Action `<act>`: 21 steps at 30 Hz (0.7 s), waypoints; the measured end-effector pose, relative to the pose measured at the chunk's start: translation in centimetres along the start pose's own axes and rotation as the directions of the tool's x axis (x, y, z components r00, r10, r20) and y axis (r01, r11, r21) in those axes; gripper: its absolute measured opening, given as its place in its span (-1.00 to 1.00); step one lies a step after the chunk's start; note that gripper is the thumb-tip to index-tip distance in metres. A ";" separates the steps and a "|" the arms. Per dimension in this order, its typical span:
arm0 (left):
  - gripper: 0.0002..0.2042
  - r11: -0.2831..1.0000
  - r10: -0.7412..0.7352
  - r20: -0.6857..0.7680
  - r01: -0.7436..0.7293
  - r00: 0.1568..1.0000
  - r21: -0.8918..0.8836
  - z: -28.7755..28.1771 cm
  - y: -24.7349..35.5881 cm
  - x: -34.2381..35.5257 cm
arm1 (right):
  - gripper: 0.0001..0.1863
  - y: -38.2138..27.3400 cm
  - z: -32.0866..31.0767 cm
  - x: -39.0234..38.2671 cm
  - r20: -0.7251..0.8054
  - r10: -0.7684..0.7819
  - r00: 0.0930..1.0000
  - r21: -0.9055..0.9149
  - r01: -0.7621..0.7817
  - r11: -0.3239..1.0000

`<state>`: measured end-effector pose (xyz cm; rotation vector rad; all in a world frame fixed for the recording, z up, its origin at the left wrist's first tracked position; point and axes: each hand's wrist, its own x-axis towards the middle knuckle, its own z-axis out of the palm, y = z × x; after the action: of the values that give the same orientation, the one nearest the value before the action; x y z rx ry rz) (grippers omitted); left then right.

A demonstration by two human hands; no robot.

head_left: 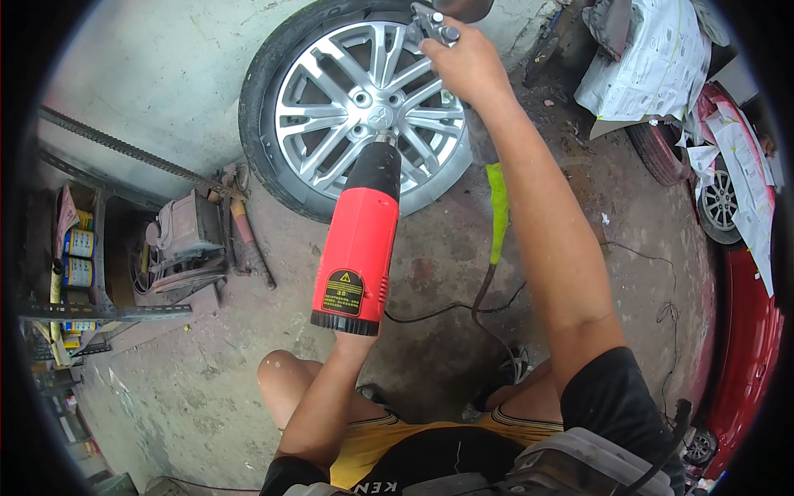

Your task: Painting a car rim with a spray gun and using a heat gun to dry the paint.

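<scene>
Floor (211, 397) stained; heat gun (356, 240) gripped by mostly hidden left hand (362, 336); spray gun (428, 30), cropped above, by right hand (468, 63)

Fairly bright, diffuse light glints off the silver wheel (381, 116), while the blackened fisheye edge bends the red car (744, 355), which seems slightly blurred.

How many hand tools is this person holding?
2: a red heat gun in the left hand, mostly hidden behind it, and a metal spray gun in the right hand, near the wheel.
</scene>
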<state>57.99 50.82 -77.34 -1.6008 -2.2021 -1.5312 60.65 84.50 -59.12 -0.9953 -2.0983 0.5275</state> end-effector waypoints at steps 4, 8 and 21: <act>-0.87 0.997 0.049 -0.010 -0.049 0.999 0.055 0.0 0.1 0.1 | -0.49 -0.2 -0.3 1.3 0.130 -0.014 0.991 0.002 0.013 1.000; -0.90 0.991 0.105 -0.034 -0.102 0.994 0.081 0.2 0.0 0.4 | -0.50 -0.3 -2.0 1.1 0.450 0.256 0.855 0.079 -0.324 0.943; -0.83 0.865 -0.357 0.047 0.349 0.933 -0.360 1.3 3.3 1.8 | -0.46 4.1 -3.2 -3.3 0.114 0.081 0.990 0.335 -0.115 0.935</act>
<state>60.17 53.02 -74.84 -1.2793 -2.4131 -2.1547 66.44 84.54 -61.12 -0.8874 -1.9578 0.9735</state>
